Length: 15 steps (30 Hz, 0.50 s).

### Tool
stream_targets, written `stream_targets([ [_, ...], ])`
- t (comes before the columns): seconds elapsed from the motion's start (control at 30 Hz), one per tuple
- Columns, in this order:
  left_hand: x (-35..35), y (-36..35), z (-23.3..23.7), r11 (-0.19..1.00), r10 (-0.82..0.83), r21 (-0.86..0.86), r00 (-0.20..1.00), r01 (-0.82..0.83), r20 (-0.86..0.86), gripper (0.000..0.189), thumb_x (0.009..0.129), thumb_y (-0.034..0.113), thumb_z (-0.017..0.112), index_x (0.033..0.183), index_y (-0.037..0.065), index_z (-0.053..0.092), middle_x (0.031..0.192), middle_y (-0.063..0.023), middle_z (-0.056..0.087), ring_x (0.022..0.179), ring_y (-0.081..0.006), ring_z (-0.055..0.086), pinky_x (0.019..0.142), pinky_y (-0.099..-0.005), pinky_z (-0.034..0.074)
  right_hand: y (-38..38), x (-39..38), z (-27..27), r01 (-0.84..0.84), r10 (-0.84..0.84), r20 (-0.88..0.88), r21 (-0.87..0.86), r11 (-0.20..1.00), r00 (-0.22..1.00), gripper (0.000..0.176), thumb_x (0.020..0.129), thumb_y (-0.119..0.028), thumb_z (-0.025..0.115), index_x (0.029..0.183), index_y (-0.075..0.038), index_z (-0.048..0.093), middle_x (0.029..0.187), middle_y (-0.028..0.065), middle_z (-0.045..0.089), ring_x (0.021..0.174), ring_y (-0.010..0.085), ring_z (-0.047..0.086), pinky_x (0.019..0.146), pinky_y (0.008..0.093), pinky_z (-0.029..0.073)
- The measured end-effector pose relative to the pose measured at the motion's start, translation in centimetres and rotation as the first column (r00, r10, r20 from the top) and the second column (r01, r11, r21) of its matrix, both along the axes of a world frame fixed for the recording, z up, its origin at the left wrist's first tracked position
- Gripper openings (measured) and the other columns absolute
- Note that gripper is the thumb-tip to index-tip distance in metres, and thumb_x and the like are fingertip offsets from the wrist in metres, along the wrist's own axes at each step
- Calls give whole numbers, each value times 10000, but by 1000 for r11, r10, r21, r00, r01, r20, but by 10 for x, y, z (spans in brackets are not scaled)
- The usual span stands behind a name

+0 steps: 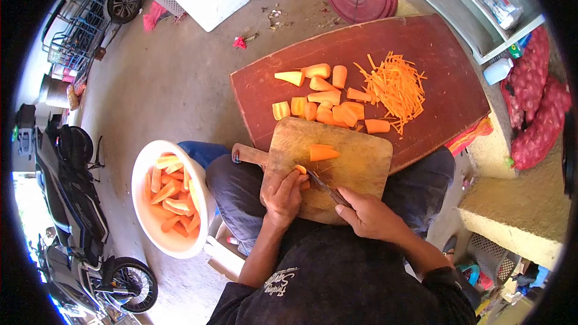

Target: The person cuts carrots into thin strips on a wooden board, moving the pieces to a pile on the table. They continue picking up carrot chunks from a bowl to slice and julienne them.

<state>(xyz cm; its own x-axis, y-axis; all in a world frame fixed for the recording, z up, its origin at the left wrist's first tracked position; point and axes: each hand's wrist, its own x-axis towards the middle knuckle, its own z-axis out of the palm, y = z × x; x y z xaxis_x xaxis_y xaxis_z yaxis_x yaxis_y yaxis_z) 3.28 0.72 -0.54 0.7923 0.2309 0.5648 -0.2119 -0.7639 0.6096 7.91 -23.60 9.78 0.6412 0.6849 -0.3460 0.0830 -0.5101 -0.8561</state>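
L hand (282, 195) fingers pinching carrot pc (301, 170) on wooden cutting bd (361, 150), R hand (372, 213) fingers clenched round knife (325, 186)

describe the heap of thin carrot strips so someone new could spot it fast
Find the big red board beyond the wooden chopping board. On its right half lies the heap of carrot strips. It is a loose tangle of thin orange sticks, while its neighbours are thick carrot chunks.
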Motion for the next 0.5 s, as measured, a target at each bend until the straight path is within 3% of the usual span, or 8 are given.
stream_targets([
  [0.07, 0, 1, 1, 999, -11, 41, 1000, 10, 19, 352, 823, 60, 915, 1151, 22, 794, 958, -139, 743, 836, -335, 745, 721, -411, 604, 1, 2, -1, -14, 14, 39, 6, 1000, 999, 461, 1095, -246, 605, 1452, 40, 546, 1156, 343, 718, 1065, 519, 711, 911, 553, 567],
  [0.17, 1, -5, 12, 998, 49, -49, 998, -50, -31, 371, 830, 43, 903, 1179, 11, 783, 993, -158, 745, 860, -346, 748, 742, -412, 609, 0, 3, 3, -39, 35, 140, 26, 999, 990, 459, 1089, -243, 613, 1446, 38, 548, 1156, 338, 720, 1064, 519, 710, 906, 559, 569],
  [0.27, 1, 1, 14, 1000, -3, 26, 999, 2, 32, 382, 841, 25, 888, 1204, -6, 772, 1017, -185, 745, 891, -361, 748, 773, -417, 611, -1, 3, 15, -74, 76, 168, -14, 997, 983, 445, 1084, -238, 619, 1428, 37, 559, 1154, 324, 724, 1065, 516, 708, 899, 557, 570],
  [0.33, 0, 1, 13, 999, -4, -35, 999, 6, 45, 374, 846, 18, 882, 1202, -12, 771, 1023, -194, 742, 906, -369, 745, 789, -423, 610, -3, 2, 16, -60, 60, 208, -7, 998, 976, 427, 1082, -232, 624, 1406, 40, 570, 1146, 313, 726, 1066, 515, 706, 887, 547, 570],
  [0.5, -5, -1, 8, 999, 24, -47, 999, -23, 30, 370, 861, -1, 867, 1217, -11, 768, 1056, -202, 746, 933, -364, 752, 818, -414, 615, -10, 5, 24, 119, -108, -110, 103, 988, 988, 445, 1096, -240, 625, 1434, 43, 564, 1121, 287, 729, 1032, 498, 716, 884, 496, 566],
])
